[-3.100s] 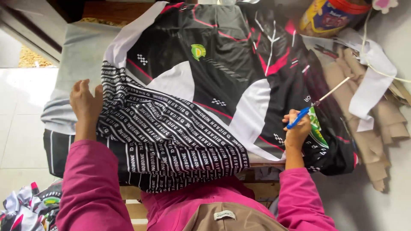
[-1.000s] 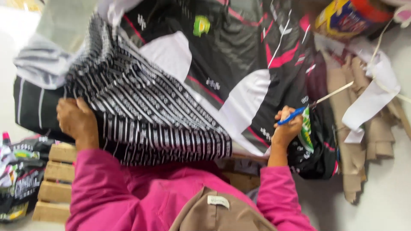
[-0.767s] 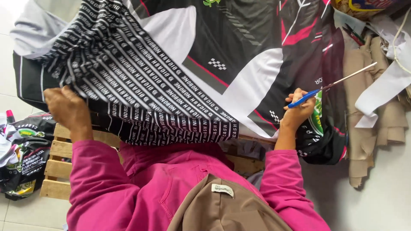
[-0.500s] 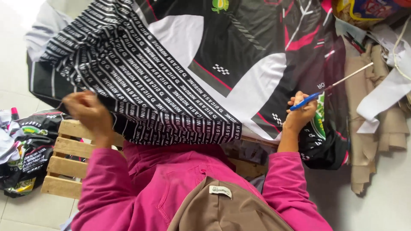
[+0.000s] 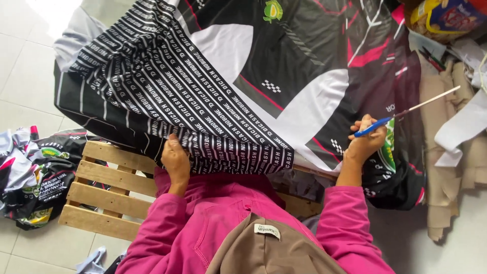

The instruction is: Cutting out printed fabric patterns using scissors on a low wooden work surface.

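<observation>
**Both hands closed: one on striped cloth, one on scissors**

I see my left hand (image 5: 176,158) pinched shut on the near edge of the striped fabric panel (image 5: 177,86), black with white lettered bands, lifting its hem just above the wooden pallet (image 5: 109,195). The panel drapes over the pallet's left half and overlaps a larger printed jersey sheet (image 5: 304,66) in black, white and pink spread toward the far side. My right hand (image 5: 365,144) is closed around blue-handled scissors (image 5: 401,114), blades pointing off to the right, resting on the jersey sheet near the pallet's right end. Fabric scraps (image 5: 30,172) lie on the floor left of the pallet; brown paper pieces (image 5: 446,167) sit to the right.
</observation>
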